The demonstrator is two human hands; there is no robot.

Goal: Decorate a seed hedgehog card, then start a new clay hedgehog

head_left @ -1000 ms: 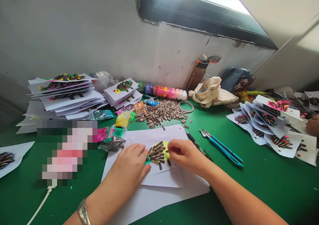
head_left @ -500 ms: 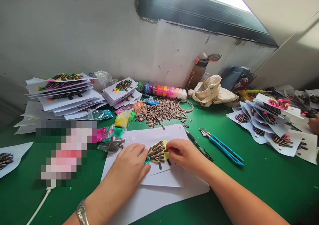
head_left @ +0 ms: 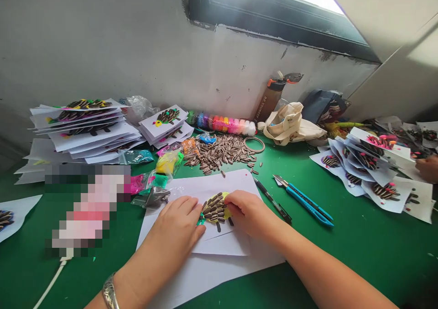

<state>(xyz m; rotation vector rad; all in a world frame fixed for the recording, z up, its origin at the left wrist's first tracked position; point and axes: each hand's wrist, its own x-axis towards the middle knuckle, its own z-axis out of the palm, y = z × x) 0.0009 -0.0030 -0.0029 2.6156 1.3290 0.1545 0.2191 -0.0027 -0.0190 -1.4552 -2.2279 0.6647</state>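
A hedgehog-like picture (head_left: 215,208) of striped sunflower seeds pressed into yellow clay, with dark clay feet and a green part at its left, is on a white card (head_left: 222,246). My left hand (head_left: 179,217) lies flat on the card at the picture's left edge, its fingertips beside the green clay and partly covering it. My right hand (head_left: 244,208) is at the picture's right edge, thumb and forefinger pinched together over the yellow clay. What appears to be a sunflower seed is at those fingertips, mostly hidden. Larger white sheets (head_left: 191,279) lie under the card.
Loose sunflower seeds (head_left: 219,154) are heaped behind the sheets, near a tape ring (head_left: 255,144) and bagged clay (head_left: 167,163). A pen (head_left: 273,201) and blue cutter (head_left: 306,201) lie right. Stacks of finished cards (head_left: 92,135) stand left; more cards (head_left: 371,163) and another person's hand (head_left: 427,167) are right.
My right hand's pinched fingertips have shifted slightly inward over the picture's right edge. My left hand stays in place on the card. The whole view has shifted a little.
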